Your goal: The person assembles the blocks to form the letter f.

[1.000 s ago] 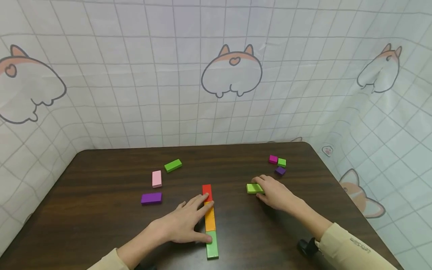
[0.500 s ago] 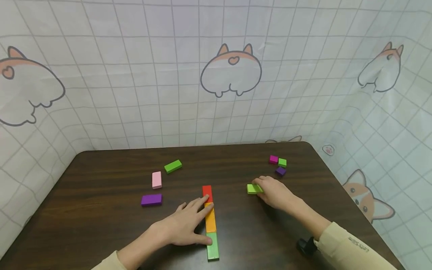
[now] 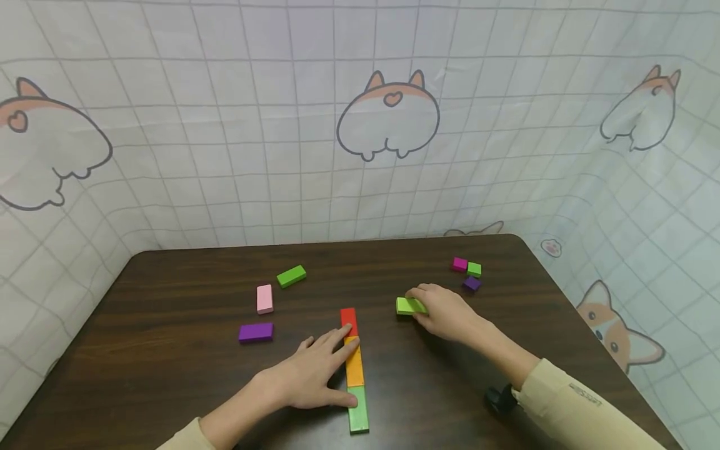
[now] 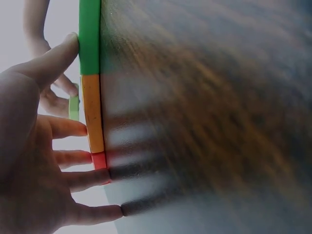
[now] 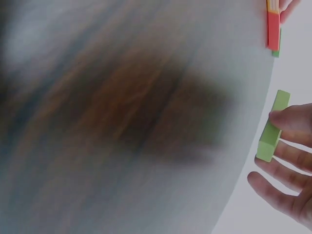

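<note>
My left hand [image 3: 306, 378] lies spread over a straight row of a red block [image 3: 348, 316], an orange block [image 3: 355, 370] and a green block [image 3: 359, 420], set end to end. In the left wrist view its thumb touches the green block's side, and fingertips rest on the orange and red ones. Right of the row, my right hand [image 3: 447, 314] pinches a light green block [image 3: 407, 305] between thumb and fingers. The right wrist view shows this light green block [image 5: 267, 144] tilted in the grip, with the lower fingers stretched out beside it.
Left of the row lie a purple block [image 3: 255, 332], a pink block [image 3: 264, 299] and a green block [image 3: 291, 276]. Small magenta [image 3: 459, 264], green [image 3: 474, 269] and dark purple [image 3: 471, 284] cubes sit at the back right of the dark wooden table [image 3: 169, 300]. A printed curtain [image 3: 225, 125] hangs behind.
My right hand has shifted left with the light green block, a little toward the far edge. The left hand stays on the row, and the other blocks lie as before.
</note>
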A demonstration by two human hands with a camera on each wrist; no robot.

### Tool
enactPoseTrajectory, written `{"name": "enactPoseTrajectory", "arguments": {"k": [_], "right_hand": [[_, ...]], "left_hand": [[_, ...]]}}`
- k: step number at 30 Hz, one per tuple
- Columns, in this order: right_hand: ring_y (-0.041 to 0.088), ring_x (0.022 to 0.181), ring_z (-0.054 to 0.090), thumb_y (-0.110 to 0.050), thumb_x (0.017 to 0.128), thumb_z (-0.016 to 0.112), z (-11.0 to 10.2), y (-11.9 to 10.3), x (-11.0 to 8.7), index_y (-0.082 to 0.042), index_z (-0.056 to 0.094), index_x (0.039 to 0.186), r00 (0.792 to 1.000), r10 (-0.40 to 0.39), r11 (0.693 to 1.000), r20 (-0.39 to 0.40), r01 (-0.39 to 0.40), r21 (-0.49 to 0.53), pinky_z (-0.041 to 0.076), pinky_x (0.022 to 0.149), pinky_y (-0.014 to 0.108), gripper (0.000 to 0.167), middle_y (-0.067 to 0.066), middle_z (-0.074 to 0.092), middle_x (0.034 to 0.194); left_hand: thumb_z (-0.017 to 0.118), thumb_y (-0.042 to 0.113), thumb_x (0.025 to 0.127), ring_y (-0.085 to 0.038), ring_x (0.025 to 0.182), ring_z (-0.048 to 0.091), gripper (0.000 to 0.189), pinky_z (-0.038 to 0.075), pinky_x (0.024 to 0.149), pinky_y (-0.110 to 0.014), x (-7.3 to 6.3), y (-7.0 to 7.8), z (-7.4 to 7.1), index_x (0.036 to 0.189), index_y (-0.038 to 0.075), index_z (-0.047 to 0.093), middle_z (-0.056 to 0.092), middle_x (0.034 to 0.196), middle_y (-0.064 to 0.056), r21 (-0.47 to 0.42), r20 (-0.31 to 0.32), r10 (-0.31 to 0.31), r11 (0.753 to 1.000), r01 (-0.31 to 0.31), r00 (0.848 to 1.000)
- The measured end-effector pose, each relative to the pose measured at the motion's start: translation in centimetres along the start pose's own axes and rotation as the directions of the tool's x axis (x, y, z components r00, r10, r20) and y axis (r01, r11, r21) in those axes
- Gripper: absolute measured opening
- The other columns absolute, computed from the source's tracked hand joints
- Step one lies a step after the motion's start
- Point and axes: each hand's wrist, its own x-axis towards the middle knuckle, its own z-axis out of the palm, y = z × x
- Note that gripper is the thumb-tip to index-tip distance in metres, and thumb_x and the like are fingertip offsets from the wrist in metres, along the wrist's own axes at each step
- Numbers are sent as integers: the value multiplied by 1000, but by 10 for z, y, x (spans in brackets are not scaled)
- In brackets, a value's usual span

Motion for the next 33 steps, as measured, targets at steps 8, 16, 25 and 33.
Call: {"name": "enactPoseTrajectory", "arguments": {"k": [8, 16, 25, 33], "right_hand": [[23, 100, 66, -11, 89, 79, 0, -20, 13, -6, 70, 121, 998, -47, 999, 36, 47, -4, 57, 79, 38, 33, 7, 68, 113], [23, 101, 66, -11, 90, 79, 2, -34, 23, -6, 70, 121, 995, -87, 996, 53, 87, -10, 58, 81, 37, 33, 8, 68, 114], [22, 101, 65, -11, 91, 79, 9, -43, 34, -6, 70, 122, 991, -92, 996, 99, 91, 9, 57, 83, 38, 33, 8, 68, 114], [20, 98, 64, -11, 92, 78, 14, -48, 39, -6, 70, 123, 988, -84, 996, 129, 80, 34, 57, 83, 36, 32, 8, 68, 114]], "left_hand": [[62, 75, 87, -31, 152, 23, 103, 25, 111, -71, 1, 1, -1, 163, 14, 31, 13, 171, -9, -4, 13, -1, 1000, 1, 1000], [61, 75, 87, -30, 152, 23, 102, 25, 111, -71, 1, 1, -1, 163, 13, 31, 12, 171, -9, 1, 10, 4, 1000, -4, 1000], [60, 77, 86, -32, 152, 23, 103, 24, 111, -71, 1, 5, 1, 163, 15, 30, 13, 171, -8, -8, 29, -17, 1000, 17, 999], [62, 75, 87, -32, 152, 24, 101, 26, 111, -71, -2, 9, 1, 163, 15, 31, 14, 170, -9, -1, 19, -11, 1000, 11, 1000]]}}
